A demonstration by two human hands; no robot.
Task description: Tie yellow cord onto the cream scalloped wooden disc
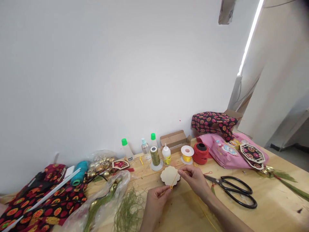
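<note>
My left hand (156, 201) pinches a yellow cord (174, 179) near a small knot or loop in it, just below a pale scalloped wooden piece (169, 175). Higher up and to the right, my right hand (194, 180) holds another part of the same cord between thumb and fingers, with a stretch running between both hands. A loose length of cord trails down the table below my right forearm. The scalloped piece lies behind the hands, a dark layer showing under its edge. Black-handled scissors (238, 190) rest right of my right hand.
Behind the hands stand a yellow cord spool (187, 154), a red cord spool (200, 153), a glue bottle (166, 155) and an olive thread spool (154, 156). Green fringe strands (129, 209) lie left. A pink bag (224, 151) is at right, patterned cloth (48, 206) at far left.
</note>
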